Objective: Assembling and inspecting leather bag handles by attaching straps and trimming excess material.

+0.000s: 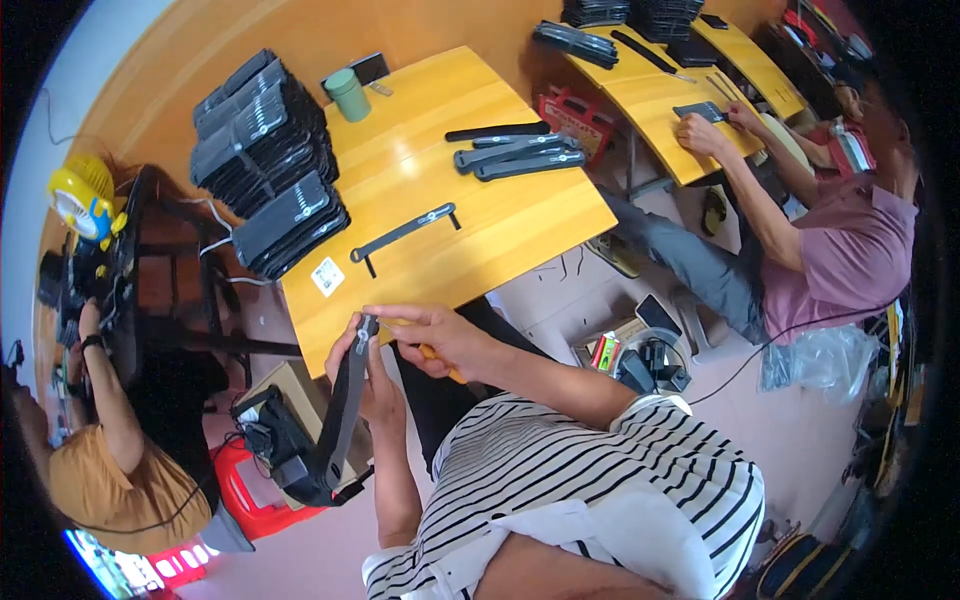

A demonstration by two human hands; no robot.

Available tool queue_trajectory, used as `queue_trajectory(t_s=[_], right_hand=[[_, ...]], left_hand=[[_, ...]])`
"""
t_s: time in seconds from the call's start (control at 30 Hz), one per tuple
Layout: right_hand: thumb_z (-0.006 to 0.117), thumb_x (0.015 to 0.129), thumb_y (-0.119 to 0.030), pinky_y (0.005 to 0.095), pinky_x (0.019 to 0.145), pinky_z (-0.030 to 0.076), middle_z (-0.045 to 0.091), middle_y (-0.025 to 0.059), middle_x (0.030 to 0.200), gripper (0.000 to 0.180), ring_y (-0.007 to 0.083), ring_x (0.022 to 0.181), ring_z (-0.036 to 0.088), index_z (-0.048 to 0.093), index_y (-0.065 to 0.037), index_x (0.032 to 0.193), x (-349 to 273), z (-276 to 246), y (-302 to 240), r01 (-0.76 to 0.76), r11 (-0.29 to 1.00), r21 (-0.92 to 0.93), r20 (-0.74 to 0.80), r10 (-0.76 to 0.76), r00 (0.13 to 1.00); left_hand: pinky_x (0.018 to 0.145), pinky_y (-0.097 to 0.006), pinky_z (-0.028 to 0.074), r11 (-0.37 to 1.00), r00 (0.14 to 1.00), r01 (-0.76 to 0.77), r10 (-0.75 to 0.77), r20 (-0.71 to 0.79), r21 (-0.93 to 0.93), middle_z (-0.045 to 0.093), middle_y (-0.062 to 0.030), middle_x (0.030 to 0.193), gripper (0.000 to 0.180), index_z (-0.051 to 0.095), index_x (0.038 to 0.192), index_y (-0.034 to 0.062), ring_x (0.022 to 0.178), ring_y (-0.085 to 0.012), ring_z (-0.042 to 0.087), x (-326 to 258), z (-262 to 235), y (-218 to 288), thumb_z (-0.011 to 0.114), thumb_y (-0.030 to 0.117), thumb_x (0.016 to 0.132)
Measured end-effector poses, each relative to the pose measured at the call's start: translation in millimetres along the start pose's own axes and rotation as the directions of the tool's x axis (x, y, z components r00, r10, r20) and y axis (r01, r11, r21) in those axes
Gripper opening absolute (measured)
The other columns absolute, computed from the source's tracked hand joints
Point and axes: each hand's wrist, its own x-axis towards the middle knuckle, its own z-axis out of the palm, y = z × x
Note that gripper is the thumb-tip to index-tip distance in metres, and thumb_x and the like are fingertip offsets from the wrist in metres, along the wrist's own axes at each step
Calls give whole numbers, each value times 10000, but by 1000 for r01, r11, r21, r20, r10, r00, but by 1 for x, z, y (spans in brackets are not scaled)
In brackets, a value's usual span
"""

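A long black strap (343, 420) with a pale printed patch near its top end hangs down from my left hand (376, 388), whose fingers are closed around that end. My right hand (440, 338) has its fingertips against the same end. An orange-handled tool (430, 352) is gripped in the right palm; most of it is hidden, so its kind is unclear. Beyond both hands, another black strap (405, 232) with two short side tabs lies flat on the yellow table (480, 250). Several more black straps (520, 158) lie in a loose pile at its far right.
Tall stacks of black flat pieces (262, 140) stand on the table's left side, near a green canister (347, 95) and a white label card (327, 277). One co-worker (840, 235) sits at the right table, another (130, 450) at left. A bin (655, 360) stands on the floor.
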Motion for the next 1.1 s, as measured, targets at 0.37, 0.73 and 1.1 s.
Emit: queue_trajectory(t_s=[0.37,0.73,1.1], right_hand=[[470,895,-99,150,353,269,466,-10,530,323,20,390,359,518,-86,1214,-1,-3,-3,153,795,-587,-118,-271,955],[520,816,4,192,501,394,537,13,651,329,66,534,449,583,-77,1129,-5,-3,-20,361,458,-812,175,-398,900],[521,801,46,216,603,422,602,87,781,309,114,667,523,593,-38,1089,-1,-12,-8,387,386,-838,214,-419,882]], left_hand=[[720,-203,471,893,920,392,-384,81,-220,596,-95,928,189,502,985,-10,857,-113,588,25,-13,22,549,-54,808],[695,-282,539,531,699,715,-568,434,-455,610,-106,935,219,484,1035,18,801,-150,627,38,-33,6,540,147,867],[727,-287,541,343,561,823,-618,550,-453,617,-82,919,217,526,1043,-1,802,-167,632,26,-27,-12,533,138,877]])
